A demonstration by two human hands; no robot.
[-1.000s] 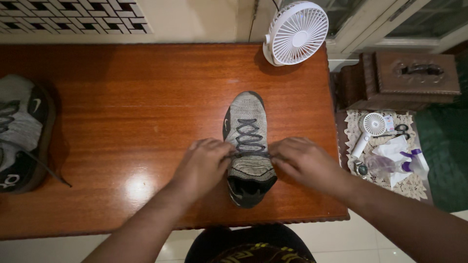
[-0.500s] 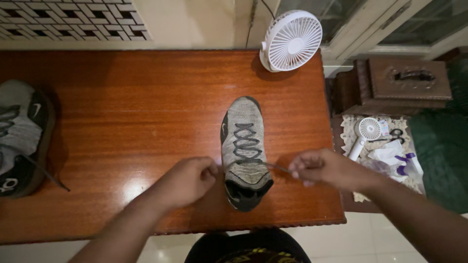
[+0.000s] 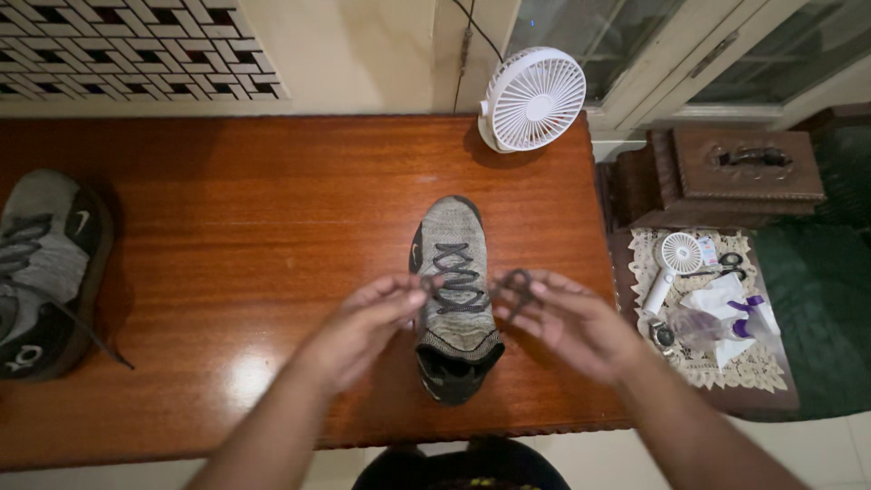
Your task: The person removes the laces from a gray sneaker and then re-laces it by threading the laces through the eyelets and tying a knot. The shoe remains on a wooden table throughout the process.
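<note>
Left hand [image 3: 367,318] grip pinches a lace end [image 3: 426,284]; right hand [image 3: 562,318] pinches a lace loop [image 3: 519,279] beside the shoe [image 3: 452,290].

I am in a home: polished reddish wooden table [image 3: 272,209], small white desk fan [image 3: 532,99], carved wooden box [image 3: 726,177], lace doily [image 3: 726,363].

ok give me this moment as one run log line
left hand: pinching dark lace end | right hand: holding looped dark lace end | grey knit sneaker: toe away, on glossy red-brown wooden table | white round desk fan: far edge
</note>
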